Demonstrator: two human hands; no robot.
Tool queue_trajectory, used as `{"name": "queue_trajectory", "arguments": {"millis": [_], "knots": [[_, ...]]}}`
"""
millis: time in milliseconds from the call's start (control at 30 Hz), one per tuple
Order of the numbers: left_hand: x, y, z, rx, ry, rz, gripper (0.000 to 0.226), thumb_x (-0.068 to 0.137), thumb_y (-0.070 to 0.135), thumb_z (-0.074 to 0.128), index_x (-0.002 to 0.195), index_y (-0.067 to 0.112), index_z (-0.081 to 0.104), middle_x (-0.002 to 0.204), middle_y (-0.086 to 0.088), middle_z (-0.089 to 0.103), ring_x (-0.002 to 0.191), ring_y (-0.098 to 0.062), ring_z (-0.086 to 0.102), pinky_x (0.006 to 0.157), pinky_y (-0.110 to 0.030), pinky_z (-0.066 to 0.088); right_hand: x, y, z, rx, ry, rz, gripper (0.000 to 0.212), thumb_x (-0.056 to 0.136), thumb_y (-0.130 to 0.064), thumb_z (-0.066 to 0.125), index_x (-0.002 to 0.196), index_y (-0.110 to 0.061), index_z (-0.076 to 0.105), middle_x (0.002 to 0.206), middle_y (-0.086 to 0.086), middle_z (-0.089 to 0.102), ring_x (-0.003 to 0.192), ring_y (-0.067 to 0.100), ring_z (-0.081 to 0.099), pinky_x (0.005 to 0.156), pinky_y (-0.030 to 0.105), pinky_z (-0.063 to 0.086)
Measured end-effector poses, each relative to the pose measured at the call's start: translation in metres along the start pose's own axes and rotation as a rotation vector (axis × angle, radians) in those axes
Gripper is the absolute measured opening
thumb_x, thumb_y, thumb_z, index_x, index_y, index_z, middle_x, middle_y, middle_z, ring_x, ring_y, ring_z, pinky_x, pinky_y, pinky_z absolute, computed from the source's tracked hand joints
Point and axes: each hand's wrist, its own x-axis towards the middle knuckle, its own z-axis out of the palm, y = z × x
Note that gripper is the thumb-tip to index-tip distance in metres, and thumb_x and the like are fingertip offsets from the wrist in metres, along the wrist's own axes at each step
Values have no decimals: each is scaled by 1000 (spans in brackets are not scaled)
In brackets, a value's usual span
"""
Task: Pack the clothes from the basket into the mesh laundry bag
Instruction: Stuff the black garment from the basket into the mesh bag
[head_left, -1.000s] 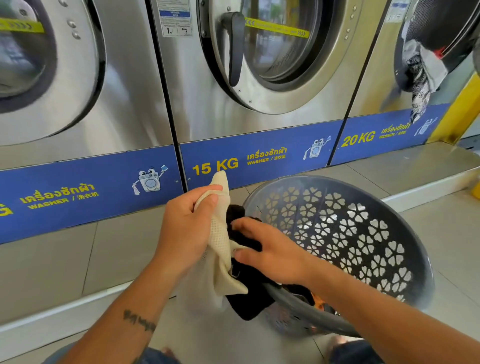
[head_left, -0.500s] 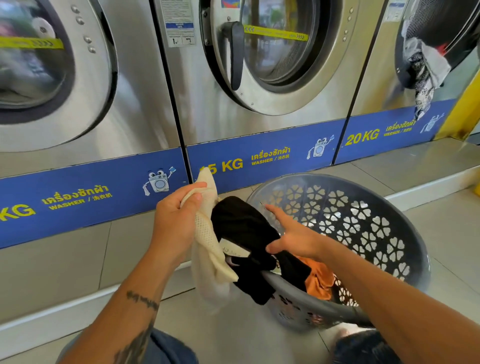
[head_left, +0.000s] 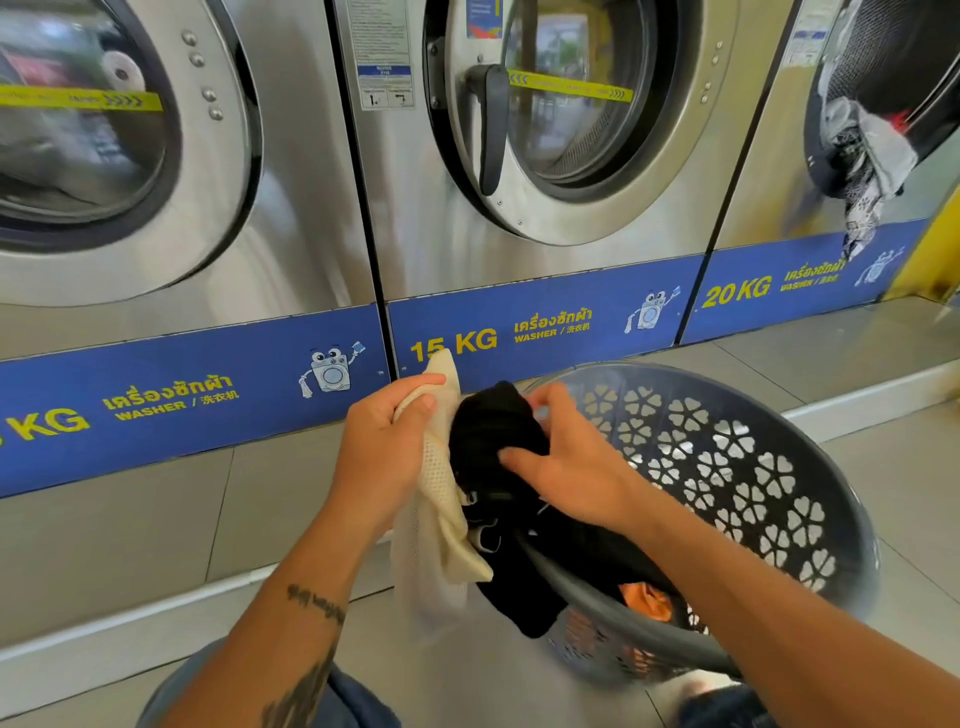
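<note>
Head view showed your left hand (head_left: 382, 447) at frame center, closed around the top edge of the cream mesh laundry bag (head_left: 436, 519), which hung down. Your right hand (head_left: 566, 462), just beside it, gripped a black garment (head_left: 488, 441) whose lower part draped over the rim of the grey basket (head_left: 753, 467) at lower right.

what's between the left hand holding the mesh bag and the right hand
A black garment, bunched up between the bag and the right hand, in the head view.
</note>
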Motion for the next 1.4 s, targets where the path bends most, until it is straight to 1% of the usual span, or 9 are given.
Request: {"name": "queue_trajectory", "arguments": {"millis": [167, 300, 467, 667, 767, 867, 1033, 1233, 1400], "knots": [[-3, 14, -23, -61, 79, 81, 26, 90, 22, 57, 100, 38, 74, 102, 23, 70, 98, 7, 61, 80, -18, 44, -15, -25, 31, 270, 29, -154, 27, 88, -27, 67, 110, -25, 50, 91, -18, 65, 84, 3, 62, 84, 25, 50], [-10, 11, -38, -106, 64, 32, 28, 90, 19, 57, 95, 40, 74, 98, 20, 72, 94, 0, 64, 78, -25, 48, -22, 0, 58, -366, -182, -249, 59, 98, -43, 40, 154, -26, 33, 159, -6, 36, 149, 10, 23, 121, 41, 17], [-27, -2, -30, -69, -76, -35, 26, 86, 27, 55, 97, 43, 73, 101, 17, 72, 94, -9, 66, 83, -38, 54, -21, 20, 87, -880, -242, -267, 50, 100, -48, 27, 150, -38, 29, 151, 6, 28, 147, 41, 9, 113, 70, 1], [-28, -9, -34, -105, -69, -39, 25, 88, 28, 56, 101, 42, 73, 105, 17, 71, 97, -8, 65, 82, -34, 54, 1, 5, 102, -1204, -247, -256, 46, 96, -46, 32, 136, -31, 50, 141, 13, 31, 134, 42, 20, 106, 65, 16], [-22, -13, -40, -124, 10, -80, 27, 91, 21, 56, 98, 41, 74, 102, 15, 72, 96, -8, 66, 79, -31, 54, 17, -3, 78, -876, -352, -201, 39, 93, -43, 50, 131, -34, 56, 134, 9, 43, 124, 33, 33, 104, 53, 32], [-17, -15, -43, -121, 101, -114, 27, 91, 23, 57, 95, 43, 74, 100, 20, 70, 94, -3, 64, 76, -27, 51, 22, 5, 32, -278, -198, -147, 46, 80, -20, 75, 123, -23, 59, 124, 4, 56, 117, 20, 50, 106, 46, 42], [-17, -16, -33, -74, 103, -123, 25, 94, 24, 55, 103, 38, 73, 109, 22, 66, 102, -5, 59, 83, -30, 52, 12, 43, -2, -444, -453, 243, 117, 64, -42, 84, 156, -41, 11, 158, 8, 31, 144, 34, 31, 115, 54, 32], [-20, -15, -28, -57, 99, -125, 24, 94, 25, 55, 103, 39, 73, 108, 25, 62, 99, -2, 57, 72, -21, 47, 16, 42, 14, -350, -212, 93, 64, 71, -23, 77, 129, -29, 52, 115, 2, 64, 106, 25, 62, 86, 35, 53], [-24, -13, -27, -1, 71, -109, 24, 93, 26, 55, 106, 38, 72, 108, 20, 66, 100, -4, 59, 74, -24, 49, 4, 3, 40, -121, -112, -18, 64, 70, -18, 79, 118, -30, 39, 111, 1, 63, 98, 20, 64, 81, 38, 57]]}}
